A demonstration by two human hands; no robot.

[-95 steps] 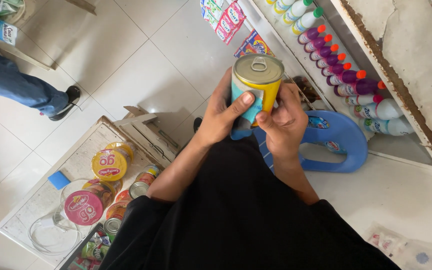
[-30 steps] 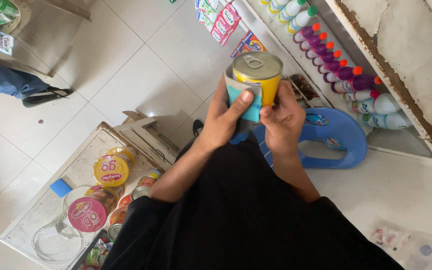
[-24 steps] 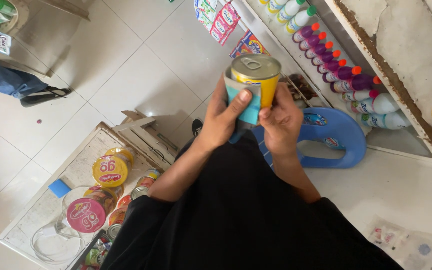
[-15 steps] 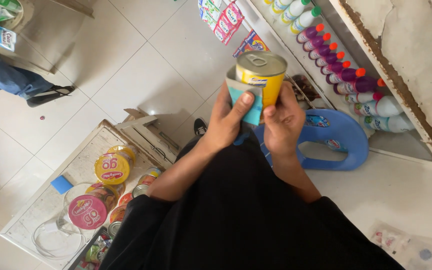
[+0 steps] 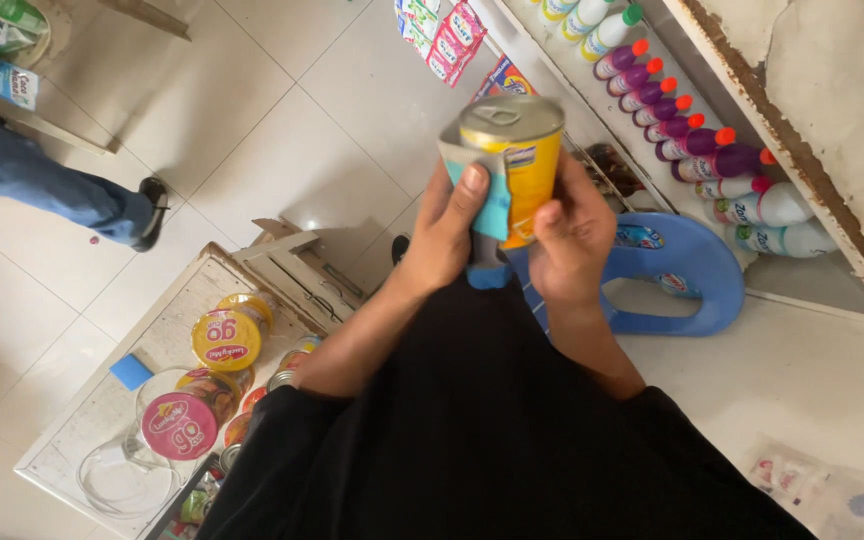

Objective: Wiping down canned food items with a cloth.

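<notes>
Fingers of my left hand (image 5: 449,235) press a blue cloth (image 5: 495,205) against the yellow tin can (image 5: 517,160), my right hand (image 5: 569,240) clasping its other side (cloth now higher up the wall), above the blue stool (image 5: 687,275).

Pale square floor tiles (image 5: 252,120) gleam in daylight. A white shelf (image 5: 812,180) lines the right wall, a blue plastic stool (image 5: 687,260) before it. A wooden crate (image 5: 102,410) sits lower left.
</notes>
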